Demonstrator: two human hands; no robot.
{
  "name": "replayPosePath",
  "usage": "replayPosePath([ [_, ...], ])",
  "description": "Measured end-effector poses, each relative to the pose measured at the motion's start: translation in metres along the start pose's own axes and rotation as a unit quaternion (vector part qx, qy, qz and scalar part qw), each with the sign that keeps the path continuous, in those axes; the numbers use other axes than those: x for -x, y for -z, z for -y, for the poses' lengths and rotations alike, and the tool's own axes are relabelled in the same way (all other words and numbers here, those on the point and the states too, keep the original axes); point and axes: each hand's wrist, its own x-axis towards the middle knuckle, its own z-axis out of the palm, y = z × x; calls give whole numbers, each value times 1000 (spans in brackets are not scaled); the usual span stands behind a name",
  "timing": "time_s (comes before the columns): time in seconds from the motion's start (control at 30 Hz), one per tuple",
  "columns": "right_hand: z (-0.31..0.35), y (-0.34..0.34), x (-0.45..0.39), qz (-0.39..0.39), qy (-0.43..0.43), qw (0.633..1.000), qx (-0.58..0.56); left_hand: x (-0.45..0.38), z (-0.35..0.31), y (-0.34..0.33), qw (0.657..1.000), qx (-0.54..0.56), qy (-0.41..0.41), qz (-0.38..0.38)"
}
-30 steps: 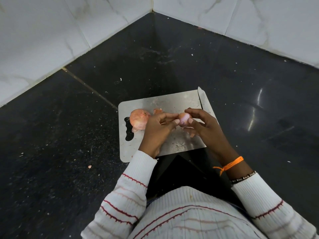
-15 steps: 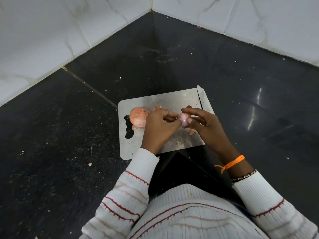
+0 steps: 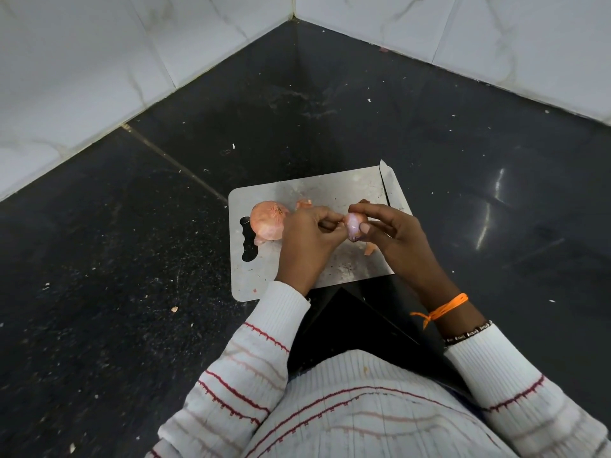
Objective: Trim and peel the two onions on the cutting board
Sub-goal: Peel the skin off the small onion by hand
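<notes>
A steel cutting board (image 3: 330, 188) lies on the black counter. On its left part sits an onion in its papery orange skin (image 3: 267, 220). Above the board's middle my right hand (image 3: 393, 234) grips a small pale pink onion (image 3: 353, 226) whose skin is mostly off. My left hand (image 3: 305, 241) reaches in from the left and pinches at that onion's left side with its fingertips. Scraps of orange peel (image 3: 303, 203) lie on the board behind my hands, and another scrap (image 3: 371, 248) lies under my right hand.
A knife blade (image 3: 391, 186) lies along the board's right edge, its handle hidden by my right hand. White tiled walls (image 3: 99, 61) meet in a corner behind the counter. The black counter (image 3: 132, 259) is speckled with crumbs and peel bits.
My hands have shifted slightly with the small onion, which is turned so more of its glossy peeled surface shows. The unpeeled onion stays put.
</notes>
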Motion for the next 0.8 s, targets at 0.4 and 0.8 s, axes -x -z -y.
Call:
replayPosePath([
  [0.4,-1,-2,3,-22,-36,997,-64,2,8,-4,981,134,141,-20],
  [0.8,8,-5,2,-22,-14,1000,-9,-2,6,-3,987,99,118,-40],
])
